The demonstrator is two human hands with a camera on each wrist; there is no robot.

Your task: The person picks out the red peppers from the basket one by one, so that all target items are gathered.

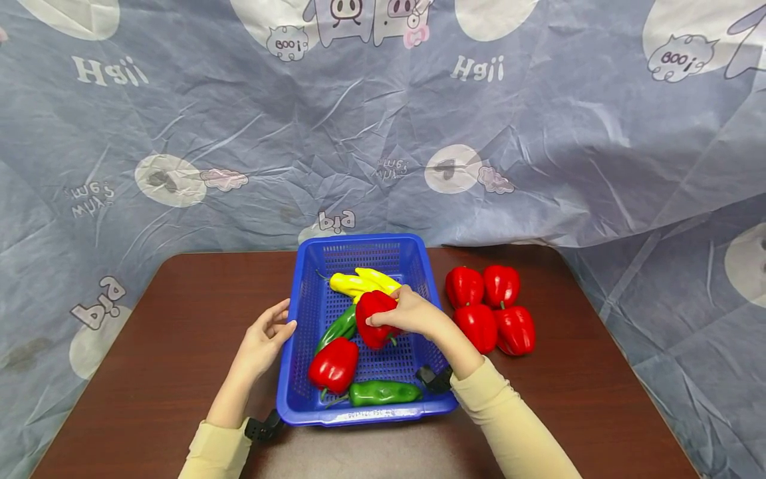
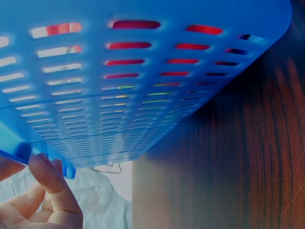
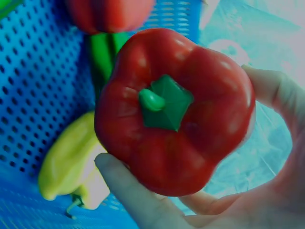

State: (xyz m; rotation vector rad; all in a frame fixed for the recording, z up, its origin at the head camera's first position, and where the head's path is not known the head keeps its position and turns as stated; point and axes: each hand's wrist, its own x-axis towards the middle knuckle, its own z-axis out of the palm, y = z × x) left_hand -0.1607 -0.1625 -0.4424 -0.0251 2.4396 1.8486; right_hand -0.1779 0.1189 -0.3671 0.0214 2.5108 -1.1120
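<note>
A red bell pepper [image 1: 372,318] is gripped by my right hand [image 1: 413,314] inside the blue plastic basket [image 1: 359,416]; in the right wrist view its green stem faces the camera. My left hand [image 1: 263,338] holds the basket's left rim, fingertips bent at the edge in the left wrist view. Another red bell pepper [image 1: 334,366] lies at the basket's front left. Along the front wall is a green pepper [image 1: 385,393], and a second green pepper [image 1: 338,327] lies near the left side. Yellow peppers [image 1: 350,284] sit toward the back, partly hidden behind the right hand.
Right of the basket, several red bell peppers [image 1: 501,286] stand grouped on the dark brown wooden table [image 1: 203,299]. A grey-blue printed cloth [image 1: 359,133] hangs behind the table.
</note>
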